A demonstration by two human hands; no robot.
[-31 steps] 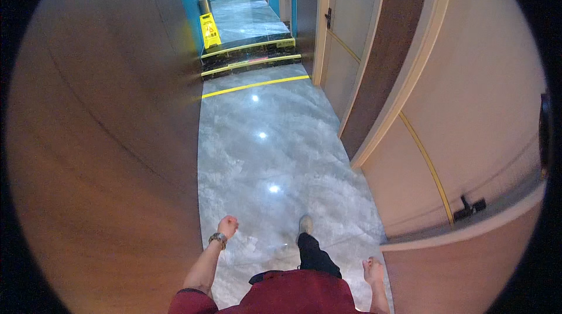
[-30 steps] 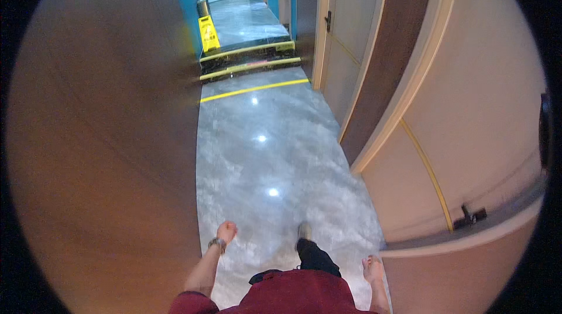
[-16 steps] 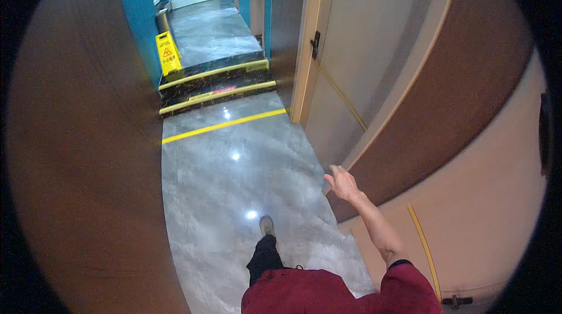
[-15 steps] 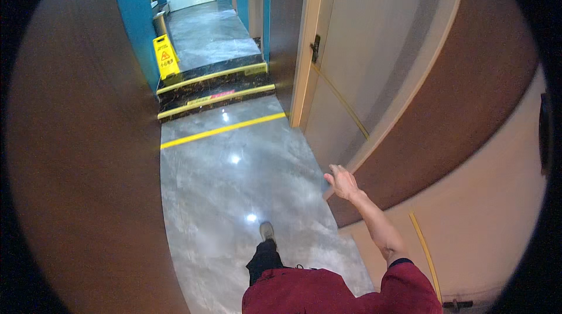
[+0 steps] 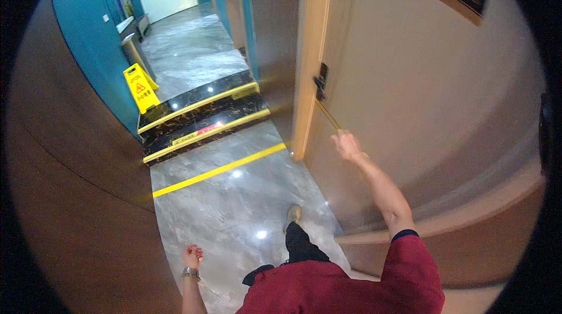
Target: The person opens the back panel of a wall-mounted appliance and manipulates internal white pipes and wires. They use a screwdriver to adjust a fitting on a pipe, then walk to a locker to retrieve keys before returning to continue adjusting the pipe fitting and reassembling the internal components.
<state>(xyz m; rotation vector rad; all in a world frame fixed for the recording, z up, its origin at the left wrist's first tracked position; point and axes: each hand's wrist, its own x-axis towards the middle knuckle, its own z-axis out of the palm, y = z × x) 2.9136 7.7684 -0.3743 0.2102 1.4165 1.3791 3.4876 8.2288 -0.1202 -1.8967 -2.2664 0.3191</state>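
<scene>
The left hand (image 5: 192, 255), back in view, hangs loosely curled, empty, near the glossy grey floor (image 5: 213, 220)'s left edge. The right hand (image 5: 348, 146), finger closure unclear, has risen nearer the black metal lever handle (image 5: 321, 82) at the flat pale door (image 5: 404, 79)'s left edge.

The left wall (image 5: 76, 191) is dim and grainy; white glare (image 5: 261, 234) spots the floor (image 5: 216, 214); fisheye bends the near door (image 5: 421, 91).
</scene>
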